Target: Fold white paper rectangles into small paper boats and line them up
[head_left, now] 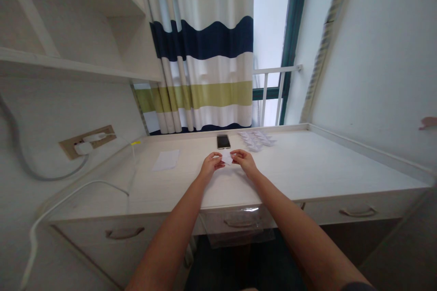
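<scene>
Well, the person's left hand (212, 166) and right hand (245, 163) are coming together on the bench (307, 168), a little to the person's side of the smartphone (223, 142). The fingers (217, 158) of both hands are pinching a small piece of white paper (227, 158), and the tips are closed on its opposite edges, so the paper is standing between them, not lying on the bench. Its exact shape is too small to tell.

The smartphone is lying flat, with its screen up and dark. A heap of small folded white paper pieces (256, 140) is sitting just beside it on the right, towards the window. Further off on the left of the smartphone, a flat sheet of white paper (166, 160) is lying alone on the bench. Beyond the smartphone, a striped green, white and navy curtain (201, 45) is hanging down, and a white window railing (273, 70) is crossing the view beside it. Well to the left of the smartphone, a white plug (83, 148) is sitting in a wall socket (87, 142), with a white cable (68, 195) trailing down past the bench.
</scene>
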Motion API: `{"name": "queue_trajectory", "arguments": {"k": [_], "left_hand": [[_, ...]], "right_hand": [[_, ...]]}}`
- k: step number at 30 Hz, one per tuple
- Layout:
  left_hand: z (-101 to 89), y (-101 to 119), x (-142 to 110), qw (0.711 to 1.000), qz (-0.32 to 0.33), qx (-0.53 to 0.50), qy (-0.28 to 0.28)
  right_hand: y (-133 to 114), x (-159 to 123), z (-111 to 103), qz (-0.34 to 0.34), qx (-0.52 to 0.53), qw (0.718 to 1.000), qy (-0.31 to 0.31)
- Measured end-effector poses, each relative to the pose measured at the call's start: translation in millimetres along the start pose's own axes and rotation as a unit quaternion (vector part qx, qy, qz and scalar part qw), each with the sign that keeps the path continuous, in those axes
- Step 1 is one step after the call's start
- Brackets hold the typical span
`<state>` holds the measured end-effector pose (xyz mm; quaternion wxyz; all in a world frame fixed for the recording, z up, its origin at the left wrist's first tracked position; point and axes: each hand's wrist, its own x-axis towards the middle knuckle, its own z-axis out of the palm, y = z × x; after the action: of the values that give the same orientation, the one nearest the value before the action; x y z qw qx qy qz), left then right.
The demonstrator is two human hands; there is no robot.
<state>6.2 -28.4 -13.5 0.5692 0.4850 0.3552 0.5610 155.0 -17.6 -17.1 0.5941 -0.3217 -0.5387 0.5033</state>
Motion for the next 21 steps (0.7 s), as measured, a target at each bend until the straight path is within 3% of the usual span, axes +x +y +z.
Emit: {"name": "queue_trajectory", "arguments": {"k": [7,21], "left_hand": [[2.7,-1.8,-3.2,0.993,0.065,0.101,-0.006],[0.8,-4.3,-2.0,0.983,0.094,0.159,0.006]], "right_hand": [[2.2,-1.6,1.0,-0.01,-0.062,0.998,-0.004],[18.2,4.1,-1.9,-0.019,-0.102,0.994,-0.047]]}}
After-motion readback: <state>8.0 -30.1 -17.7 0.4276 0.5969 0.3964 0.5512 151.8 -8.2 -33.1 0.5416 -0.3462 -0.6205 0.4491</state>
